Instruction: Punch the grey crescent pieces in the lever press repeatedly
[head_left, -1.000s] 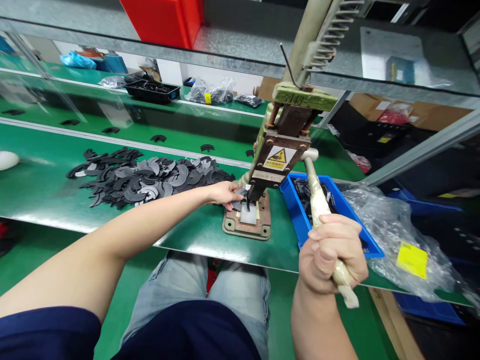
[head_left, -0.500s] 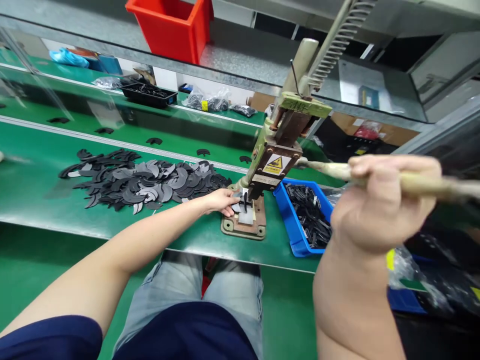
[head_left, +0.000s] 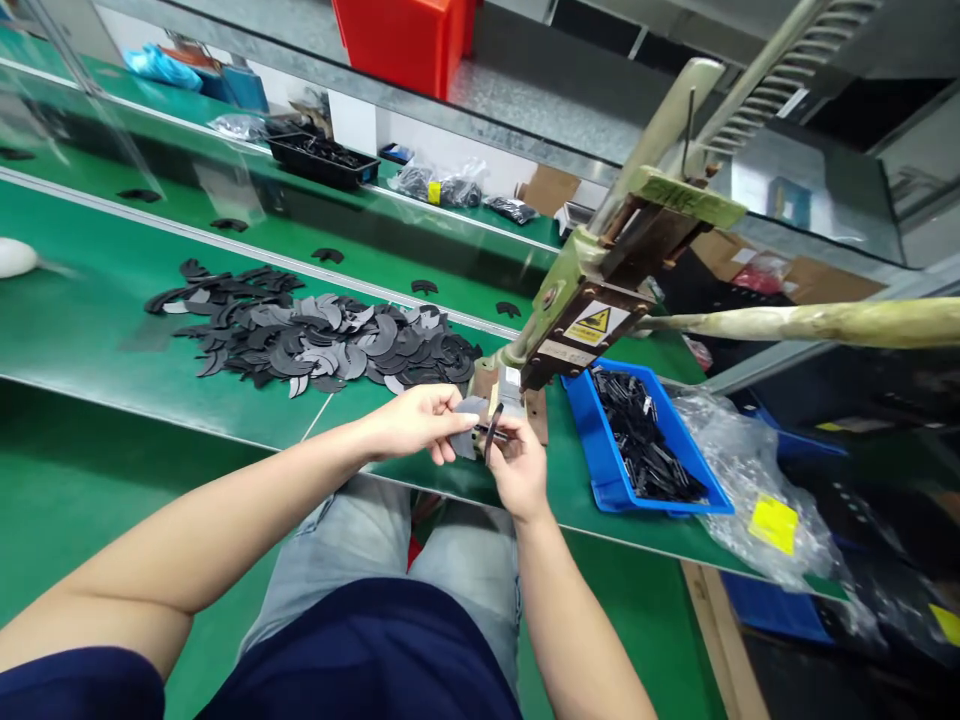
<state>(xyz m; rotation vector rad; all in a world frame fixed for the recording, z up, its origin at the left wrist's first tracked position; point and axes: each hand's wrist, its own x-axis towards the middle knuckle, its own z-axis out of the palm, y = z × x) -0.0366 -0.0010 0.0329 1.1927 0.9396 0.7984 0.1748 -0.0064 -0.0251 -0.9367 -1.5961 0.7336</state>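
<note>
My left hand (head_left: pixel 418 420) pinches a flat grey curved piece (head_left: pixel 466 440) just in front of the hand press (head_left: pixel 574 310). Against that piece, my right hand (head_left: pixel 523 468) grips a thin black strip (head_left: pixel 493 432) between thumb and fingers. Both hands are close together over the front of the press base (head_left: pixel 537 410), and they partly hide it. The press's lever (head_left: pixel 795 322) points out to the right with no hand on it. Left of my hands spreads a pile of dark curved pieces (head_left: pixel 330 340).
A blue bin (head_left: pixel 589 445) of small black parts stands right of the press, beside a clear plastic bag (head_left: pixel 739 470). Several curved pieces sit spaced along the green strip behind (head_left: pixel 328 256). A red bin (head_left: pixel 397 45) rests on the shelf above. A white rounded object (head_left: pixel 16 257) is far left.
My right hand has let go of the lever and come down beside my left hand, now holding the black strip. My left hand has drawn the grey piece back from under the press head.
</note>
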